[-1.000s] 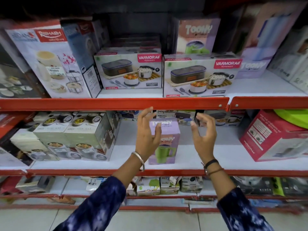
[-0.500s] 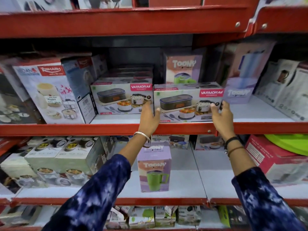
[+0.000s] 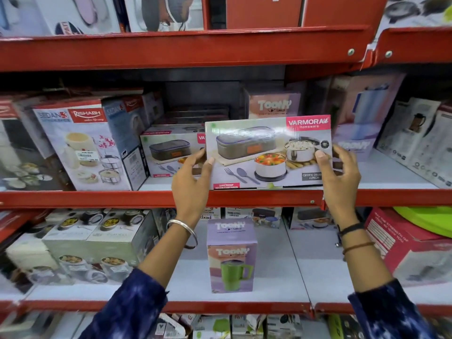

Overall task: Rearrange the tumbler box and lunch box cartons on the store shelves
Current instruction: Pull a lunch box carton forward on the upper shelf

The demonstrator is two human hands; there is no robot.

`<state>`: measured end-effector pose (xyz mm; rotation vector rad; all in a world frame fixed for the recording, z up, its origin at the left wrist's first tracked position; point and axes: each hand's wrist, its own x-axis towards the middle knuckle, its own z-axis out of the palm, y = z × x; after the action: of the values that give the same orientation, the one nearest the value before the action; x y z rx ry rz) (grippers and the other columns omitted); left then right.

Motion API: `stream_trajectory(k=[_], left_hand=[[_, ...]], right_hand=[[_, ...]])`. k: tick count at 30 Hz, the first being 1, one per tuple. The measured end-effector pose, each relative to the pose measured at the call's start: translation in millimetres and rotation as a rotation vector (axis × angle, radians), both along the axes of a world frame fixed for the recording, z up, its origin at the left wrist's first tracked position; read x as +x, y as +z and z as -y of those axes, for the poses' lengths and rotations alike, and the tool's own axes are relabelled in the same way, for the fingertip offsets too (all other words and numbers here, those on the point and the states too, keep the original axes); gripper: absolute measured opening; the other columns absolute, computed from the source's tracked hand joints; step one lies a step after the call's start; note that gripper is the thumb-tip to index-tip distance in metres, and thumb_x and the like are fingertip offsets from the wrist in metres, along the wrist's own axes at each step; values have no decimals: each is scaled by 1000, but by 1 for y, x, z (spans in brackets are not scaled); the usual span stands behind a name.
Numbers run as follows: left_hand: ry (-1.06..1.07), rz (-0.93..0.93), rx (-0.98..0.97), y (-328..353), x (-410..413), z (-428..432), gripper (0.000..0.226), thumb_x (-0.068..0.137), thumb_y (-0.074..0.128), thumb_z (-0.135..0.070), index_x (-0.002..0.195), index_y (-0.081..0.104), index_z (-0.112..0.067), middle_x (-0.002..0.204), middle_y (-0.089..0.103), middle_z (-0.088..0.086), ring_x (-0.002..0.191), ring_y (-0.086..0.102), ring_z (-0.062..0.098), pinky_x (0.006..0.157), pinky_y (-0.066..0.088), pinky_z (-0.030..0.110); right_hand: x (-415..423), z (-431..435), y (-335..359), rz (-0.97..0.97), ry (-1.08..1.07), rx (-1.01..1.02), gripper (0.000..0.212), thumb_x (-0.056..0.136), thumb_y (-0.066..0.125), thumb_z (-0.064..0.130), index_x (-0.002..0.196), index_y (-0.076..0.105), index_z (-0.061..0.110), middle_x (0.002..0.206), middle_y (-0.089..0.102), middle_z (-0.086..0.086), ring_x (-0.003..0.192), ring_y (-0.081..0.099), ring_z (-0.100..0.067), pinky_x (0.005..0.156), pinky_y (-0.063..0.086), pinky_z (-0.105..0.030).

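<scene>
Head view: we now lift the Varmora lunch box carton (image 3: 269, 152) off the red shelf edge (image 3: 97, 198), where it sat half a second ago, left hand (image 3: 193, 182) and right hand (image 3: 338, 172) gripping its ends. Below it, the Toony tumbler box (image 3: 231, 255) stands on the white lower shelf (image 3: 318, 265).

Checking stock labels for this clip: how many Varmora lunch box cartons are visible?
2: one Varmora lunch box carton held by both hands, another Varmora carton on the shelf behind-left. More may be hidden behind.
</scene>
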<state>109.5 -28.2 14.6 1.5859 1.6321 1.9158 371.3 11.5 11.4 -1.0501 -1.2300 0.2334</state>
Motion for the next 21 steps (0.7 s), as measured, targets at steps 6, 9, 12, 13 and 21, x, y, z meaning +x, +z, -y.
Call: stream_trajectory(k=[6, 9, 12, 13, 21], left_hand=[[48, -30, -50, -7, -25, 26, 25, 87, 61, -35, 108, 68, -22, 99, 68, -12, 84, 65, 9, 80, 57, 41], [61, -45, -86, -13, -35, 32, 24, 86, 62, -36, 106, 69, -24, 91, 66, -15, 76, 65, 11, 73, 58, 42], [75, -45, -89, -15, -41, 36, 26, 85, 62, -35, 107, 69, -22, 92, 68, -10, 70, 61, 3, 72, 57, 36], [81, -45, -92, -16, -42, 37, 27, 85, 63, -34, 108, 69, -21, 91, 68, -9, 68, 60, 2, 72, 57, 35], [53, -108, 20, -6, -61, 32, 36, 90, 58, -27, 125, 54, -27, 109, 63, -13, 87, 64, 9, 78, 55, 31]], right_hand=[[-17, 17, -23, 19, 18, -51, 30, 86, 63, 34, 110, 63, 15, 107, 56, 0, 98, 53, -11, 77, 38, -3], [-25, 21, -33, 23, 16, -80, 33, 84, 66, 35, 107, 64, 12, 105, 58, -3, 96, 54, -14, 75, 39, -12], [-31, 25, -37, 33, 20, -87, 32, 85, 65, 33, 108, 64, 10, 105, 59, -5, 96, 54, -14, 74, 39, -15], [-32, 25, -36, 36, 21, -86, 33, 85, 65, 33, 108, 64, 10, 106, 59, -7, 96, 54, -14, 75, 39, -15], [-56, 19, -15, 84, 5, -19, 50, 80, 63, 50, 117, 60, 16, 109, 55, 7, 99, 51, -4, 74, 36, -2]])
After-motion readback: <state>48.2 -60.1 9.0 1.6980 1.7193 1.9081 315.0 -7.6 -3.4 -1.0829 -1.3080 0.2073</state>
